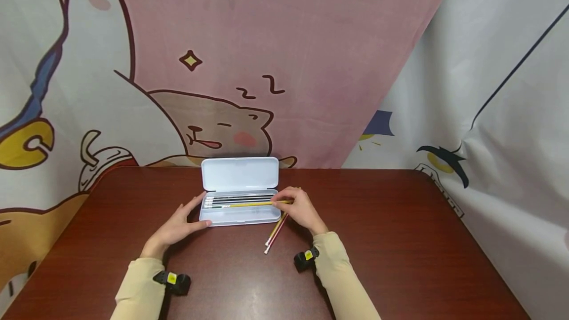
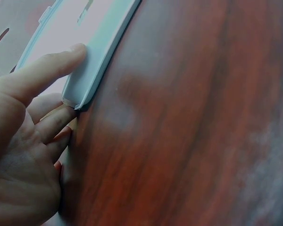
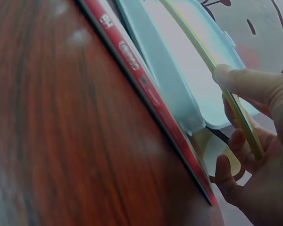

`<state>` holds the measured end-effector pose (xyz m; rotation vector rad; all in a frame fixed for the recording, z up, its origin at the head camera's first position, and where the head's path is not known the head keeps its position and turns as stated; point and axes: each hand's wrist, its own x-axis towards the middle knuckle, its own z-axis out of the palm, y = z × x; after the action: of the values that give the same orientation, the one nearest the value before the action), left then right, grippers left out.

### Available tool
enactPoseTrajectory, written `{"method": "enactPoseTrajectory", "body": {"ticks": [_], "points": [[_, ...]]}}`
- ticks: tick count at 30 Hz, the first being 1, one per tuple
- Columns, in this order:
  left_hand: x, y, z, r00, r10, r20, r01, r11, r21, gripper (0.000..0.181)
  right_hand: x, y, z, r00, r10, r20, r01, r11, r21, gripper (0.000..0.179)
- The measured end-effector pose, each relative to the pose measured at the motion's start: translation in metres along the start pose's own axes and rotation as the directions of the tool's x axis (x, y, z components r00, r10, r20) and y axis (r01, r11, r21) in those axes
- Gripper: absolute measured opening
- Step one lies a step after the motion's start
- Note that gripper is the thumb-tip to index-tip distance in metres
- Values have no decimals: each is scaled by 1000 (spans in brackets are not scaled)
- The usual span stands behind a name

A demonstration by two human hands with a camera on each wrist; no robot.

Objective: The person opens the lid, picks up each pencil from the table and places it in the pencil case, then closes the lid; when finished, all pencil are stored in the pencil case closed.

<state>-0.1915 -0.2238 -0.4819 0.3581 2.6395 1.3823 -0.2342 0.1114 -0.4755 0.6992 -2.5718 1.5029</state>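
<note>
An open white pencil case (image 1: 249, 218) lies on the table, its lid (image 1: 240, 174) tilted up at the back. Several dark and white pencils (image 1: 215, 200) lie side by side in its rear part. My left hand (image 1: 178, 223) holds the case's left end, thumb at the front corner and fingers along the end. Between thumb and fingers, my right hand (image 1: 303, 209) pinches a yellow pencil (image 3: 198, 44), which stretches leftward over the case. Beside the case's front right corner lie a red pencil (image 3: 132, 56) and another yellow pencil (image 1: 271, 235), partly hidden under the right hand.
The dark red-brown wooden table (image 1: 378, 241) extends to both sides and toward me. Right behind it hangs a cloth (image 1: 311, 63) with cartoon animals, close to the raised lid. Each wrist wears a small black camera (image 1: 178, 284).
</note>
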Motion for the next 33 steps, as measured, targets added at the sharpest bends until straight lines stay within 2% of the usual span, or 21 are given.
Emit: {"method": "enactPoseTrajectory", "body": {"ticks": [11,20,28,33], "points": [[-1,0,-1,1000,15,-2,-15,1000,4,86,11,-4,24,995,-26,-93,24,999,-22,9],[-1,0,0,1000,18,-4,-18,1000,-1,86,19,-9,34,996,-39,-74,35,998,-53,10],[-1,1,-1,1000,1,-3,-1,1000,-9,86,25,-15,42,999,-1,-40,-5,992,-129,11],[-1,1,0,1000,-1,1,1,1000,-17,86,27,-18,46,999,-20,-41,13,985,-173,10]]}}
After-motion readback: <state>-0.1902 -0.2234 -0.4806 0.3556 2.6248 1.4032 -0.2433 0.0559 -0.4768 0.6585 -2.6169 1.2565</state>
